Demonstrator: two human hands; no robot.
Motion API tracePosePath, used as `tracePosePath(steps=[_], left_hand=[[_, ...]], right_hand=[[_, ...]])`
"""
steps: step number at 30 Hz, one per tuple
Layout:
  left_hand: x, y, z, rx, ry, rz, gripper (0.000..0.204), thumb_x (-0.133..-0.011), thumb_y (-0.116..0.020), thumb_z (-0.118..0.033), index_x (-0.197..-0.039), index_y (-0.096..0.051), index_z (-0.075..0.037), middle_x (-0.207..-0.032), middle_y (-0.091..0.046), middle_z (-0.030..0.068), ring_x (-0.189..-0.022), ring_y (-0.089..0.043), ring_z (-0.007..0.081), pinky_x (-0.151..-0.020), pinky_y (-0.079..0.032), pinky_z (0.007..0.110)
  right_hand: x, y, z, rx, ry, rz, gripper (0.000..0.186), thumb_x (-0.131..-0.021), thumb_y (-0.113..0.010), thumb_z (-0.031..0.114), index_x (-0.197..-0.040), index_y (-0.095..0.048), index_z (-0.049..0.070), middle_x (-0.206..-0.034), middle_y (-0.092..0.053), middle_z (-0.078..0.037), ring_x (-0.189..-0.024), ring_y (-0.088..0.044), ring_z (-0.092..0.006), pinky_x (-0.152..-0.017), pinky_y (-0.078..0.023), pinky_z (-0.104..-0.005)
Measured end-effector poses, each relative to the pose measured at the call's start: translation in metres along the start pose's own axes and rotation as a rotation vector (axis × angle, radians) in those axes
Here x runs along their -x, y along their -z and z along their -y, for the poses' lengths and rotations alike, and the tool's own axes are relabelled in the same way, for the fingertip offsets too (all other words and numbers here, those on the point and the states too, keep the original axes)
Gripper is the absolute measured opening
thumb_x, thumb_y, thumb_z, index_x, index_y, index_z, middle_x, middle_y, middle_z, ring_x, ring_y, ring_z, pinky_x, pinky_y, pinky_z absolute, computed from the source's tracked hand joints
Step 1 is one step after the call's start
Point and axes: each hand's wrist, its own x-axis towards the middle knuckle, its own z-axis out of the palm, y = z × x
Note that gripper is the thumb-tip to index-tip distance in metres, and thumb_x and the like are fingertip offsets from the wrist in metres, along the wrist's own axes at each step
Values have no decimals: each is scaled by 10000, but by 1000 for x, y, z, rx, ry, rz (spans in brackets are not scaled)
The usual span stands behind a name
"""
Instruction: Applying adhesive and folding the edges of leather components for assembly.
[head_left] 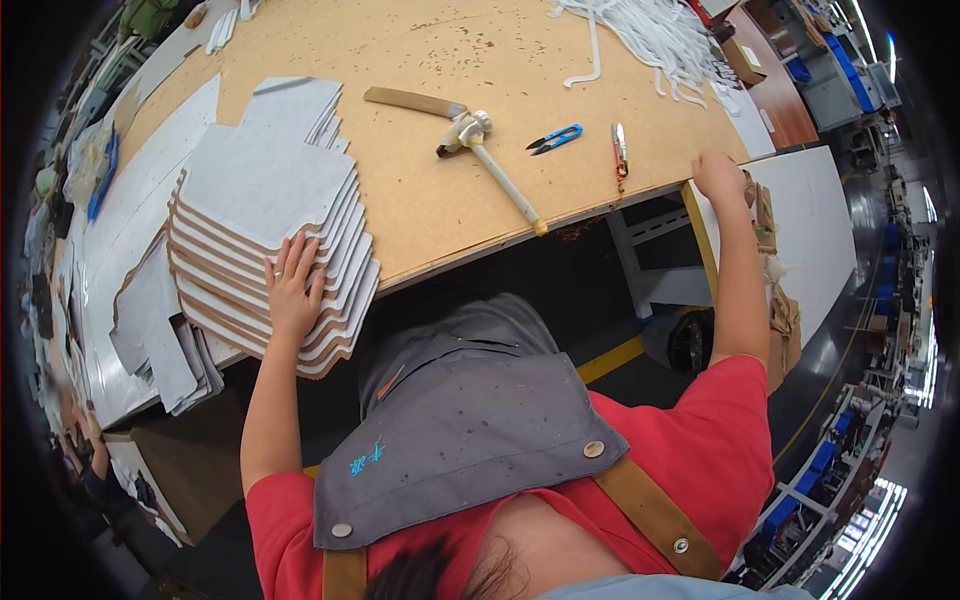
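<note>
A fanned stack of white cut sheets with brown edges (pixel 262 180) lies at the left of the table, its near end reaching the front edge. On its right side rests my left hand (pixel 295 285), fingers stretched out flat over the layers. At the table's right corner is my right hand (pixel 719 178), its fingers curled in; whether anything is in them is hidden. Left of that hand lie a red-handled cutter knife (pixel 620 150) and blue thread snips (pixel 556 139). A hammer (pixel 488 165) lies right of the stack, its head beside a brown strip (pixel 414 101).
More white cut pieces (pixel 165 330) lie left of the stack, partly over the table's edge. A heap of white strips (pixel 650 40) spreads at the far right. Brown paper (pixel 785 320) lies by my right forearm, and a black-lined bin (pixel 690 338) stands below.
</note>
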Motion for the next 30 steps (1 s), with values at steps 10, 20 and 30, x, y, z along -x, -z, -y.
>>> tracePosePath(steps=[10,20,30], left_hand=[[-13,-16,-19,-49,130,-52,445,-888,-468,-347,-1322,-443,-251,-1434,-336,-28,-1344,-260,212,-1088,-149,506],[-72,-43,-79,271,478,-151,444,-924,-384,-350,-1305,-448,-131,-1448,-297,78,-1367,-180,277,-1070,-32,571],[-23,-3,-17,370,67,-181,322,-896,-519,-259,-1196,-552,-149,-1371,-424,55,-1316,-313,270,-1066,-159,528]], right_hand=[[72,6,249,-596,714,-171,362,-867,-535,260,-1182,-508,83,-980,-607,-153,-861,-608,-318,-719,-483,-407],[74,-19,252,-715,695,-249,442,-833,-529,170,-1253,-428,77,-1013,-553,-219,-842,-589,-379,-719,-489,-434],[4,-16,191,-632,662,-522,399,-839,-537,127,-1235,-493,142,-942,-565,-159,-832,-584,-341,-695,-471,-420]])
